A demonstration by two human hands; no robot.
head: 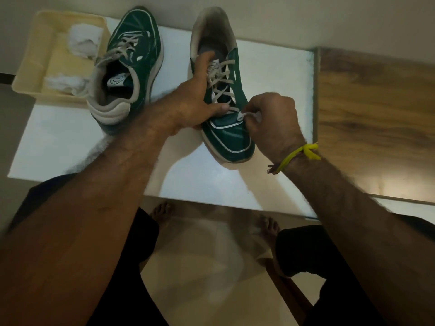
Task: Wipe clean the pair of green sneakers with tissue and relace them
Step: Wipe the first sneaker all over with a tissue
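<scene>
On the white table (70,137), the left hand (197,100) lies flat, holding down the near green leather sneaker (229,137), while the right hand (270,118) pinches its pale flat lace (242,115), so this looks like relacing, with a gentle pull needed next.

No text is legible; the round printed mark on the left sneaker's insole (117,80) is unreadable.

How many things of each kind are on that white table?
Green sneakers: 2
Cream tray: 1
Tissue wads in the tray: 2
Total: 5
</scene>
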